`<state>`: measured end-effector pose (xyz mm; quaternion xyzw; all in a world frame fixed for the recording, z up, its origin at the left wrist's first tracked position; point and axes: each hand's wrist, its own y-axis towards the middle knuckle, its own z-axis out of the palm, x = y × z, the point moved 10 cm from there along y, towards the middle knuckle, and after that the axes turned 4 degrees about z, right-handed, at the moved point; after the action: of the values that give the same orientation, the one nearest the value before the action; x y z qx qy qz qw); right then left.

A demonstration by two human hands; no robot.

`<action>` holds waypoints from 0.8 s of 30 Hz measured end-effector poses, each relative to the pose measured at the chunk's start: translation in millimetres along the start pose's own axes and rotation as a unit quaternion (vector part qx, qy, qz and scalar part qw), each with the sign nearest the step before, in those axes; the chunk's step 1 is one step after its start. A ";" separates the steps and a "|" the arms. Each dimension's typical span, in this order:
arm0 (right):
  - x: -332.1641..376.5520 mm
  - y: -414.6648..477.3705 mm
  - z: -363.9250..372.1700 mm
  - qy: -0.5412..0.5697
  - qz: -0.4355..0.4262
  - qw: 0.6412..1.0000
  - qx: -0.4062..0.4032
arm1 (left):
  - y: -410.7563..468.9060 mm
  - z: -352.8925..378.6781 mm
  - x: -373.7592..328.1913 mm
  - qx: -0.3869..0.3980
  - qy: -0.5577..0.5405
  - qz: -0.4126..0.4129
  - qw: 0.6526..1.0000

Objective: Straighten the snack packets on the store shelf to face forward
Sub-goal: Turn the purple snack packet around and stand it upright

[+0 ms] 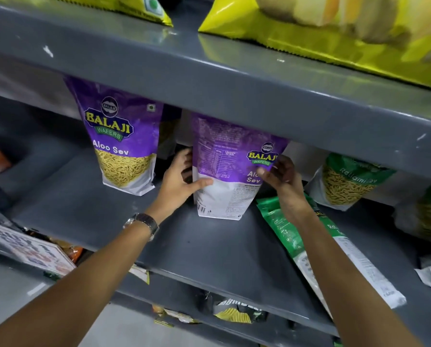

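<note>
The grey shelf (209,246) carries an upright purple Aloo Sev packet (224,171), turned partly sideways, held between both grips: the left hand (181,181) closed on its left edge, the right hand (282,176) pinching its right edge. Left of the left grip, another purple packet (121,141) faces forward.

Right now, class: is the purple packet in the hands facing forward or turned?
Turned: the purple packet shows its back panel's nutrition table and barcode.

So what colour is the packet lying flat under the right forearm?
Green with a white lower end: the Ratlami Sev packet, clearest in the head view.
</note>
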<state>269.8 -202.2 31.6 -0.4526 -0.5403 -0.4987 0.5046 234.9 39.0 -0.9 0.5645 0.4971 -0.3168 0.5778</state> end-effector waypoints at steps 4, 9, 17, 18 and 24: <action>16.0 1.3 -0.4 0.010 -0.029 0.999 -0.012 | -56.4 -0.5 -19.7 -0.173 0.028 0.044 0.984; 16.7 -10.9 8.7 0.008 -0.057 0.996 -0.064 | -90.7 57.4 -24.2 -0.157 0.093 0.038 0.983; 33.5 -51.2 25.4 -0.116 -0.108 0.986 -0.061 | -83.1 87.7 -31.6 -0.134 0.133 0.036 0.981; 35.8 -55.0 29.2 -0.117 -0.113 0.985 -0.048 | -81.9 87.9 -31.8 -0.139 0.128 0.031 0.981; 30.2 -63.5 50.8 -0.047 -0.077 0.995 0.052 | -59.7 63.1 -12.3 -0.137 0.029 0.003 0.990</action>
<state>199.6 -158.0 56.8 -0.4060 -0.6214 -0.4856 0.4617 189.5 -34.1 -17.9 0.4907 0.5505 -0.2271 0.6360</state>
